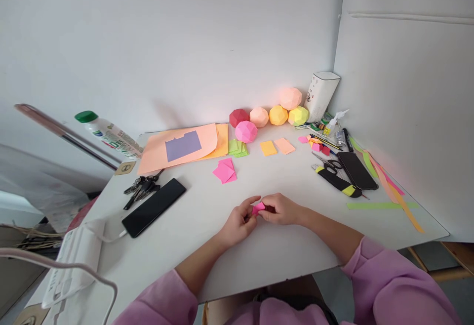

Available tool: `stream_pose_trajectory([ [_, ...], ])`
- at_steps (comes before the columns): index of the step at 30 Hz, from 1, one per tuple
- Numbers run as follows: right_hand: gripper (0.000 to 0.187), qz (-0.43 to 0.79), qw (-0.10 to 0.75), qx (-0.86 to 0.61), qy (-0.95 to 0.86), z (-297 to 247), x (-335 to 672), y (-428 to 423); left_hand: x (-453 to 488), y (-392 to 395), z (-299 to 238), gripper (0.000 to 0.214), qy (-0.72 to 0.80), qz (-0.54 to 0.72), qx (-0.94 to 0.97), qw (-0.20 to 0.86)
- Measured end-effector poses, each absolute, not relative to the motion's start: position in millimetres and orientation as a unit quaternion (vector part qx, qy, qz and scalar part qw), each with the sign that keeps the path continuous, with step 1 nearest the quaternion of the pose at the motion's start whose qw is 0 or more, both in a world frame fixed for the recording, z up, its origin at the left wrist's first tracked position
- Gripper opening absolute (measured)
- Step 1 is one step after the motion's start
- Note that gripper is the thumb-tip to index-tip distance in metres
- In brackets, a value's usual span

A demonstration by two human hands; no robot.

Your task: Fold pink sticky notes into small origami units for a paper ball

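Here, lower centre, left hand [237, 221] and right hand [282, 209] are pinching unfinished-looking paper [258, 208]; mid-frame, six balls [246, 131] are seemingly standing complete, squares [224, 171] lying unused.

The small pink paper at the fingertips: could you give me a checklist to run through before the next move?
1. The small pink paper is held: ok, at the fingertips of the left hand and right hand.
2. Its edges line up: cannot tell, it is too small and partly covered.
3. More pink squares are in view: ok, lying overlapped on the table beyond the left hand.
4. The utility knife is apart from the hands: ok, it lies off to the right.
5. Its blade is retracted: cannot tell at this size.
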State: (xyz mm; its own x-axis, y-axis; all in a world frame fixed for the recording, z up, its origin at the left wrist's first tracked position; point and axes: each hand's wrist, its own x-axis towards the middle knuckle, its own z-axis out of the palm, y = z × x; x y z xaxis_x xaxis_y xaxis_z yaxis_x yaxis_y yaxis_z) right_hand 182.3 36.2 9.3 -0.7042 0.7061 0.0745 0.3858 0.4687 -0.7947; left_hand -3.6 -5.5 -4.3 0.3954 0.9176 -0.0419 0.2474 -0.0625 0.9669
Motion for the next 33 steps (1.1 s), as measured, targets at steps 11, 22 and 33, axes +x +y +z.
stream_pose_trajectory([
  [11, 0.022, 0.502, 0.244, -0.368, -0.743, 6.6, 181.3, 38.7, 0.8, -1.1, -0.5, 0.022, 0.464, 0.382, 0.599, 0.53],
  [22, 0.02, 0.54, 0.245, -0.35, -0.725, 13.2, 182.3, 38.9, -1.2, -1.6, 5.8, 0.021, 0.513, 0.372, 0.51, 0.582],
  [33, 0.024, 0.527, 0.254, -0.369, -0.722, 13.4, 180.0, 37.4, 0.0, 0.4, 8.8, 0.024, 0.482, 0.384, 0.527, 0.586],
])
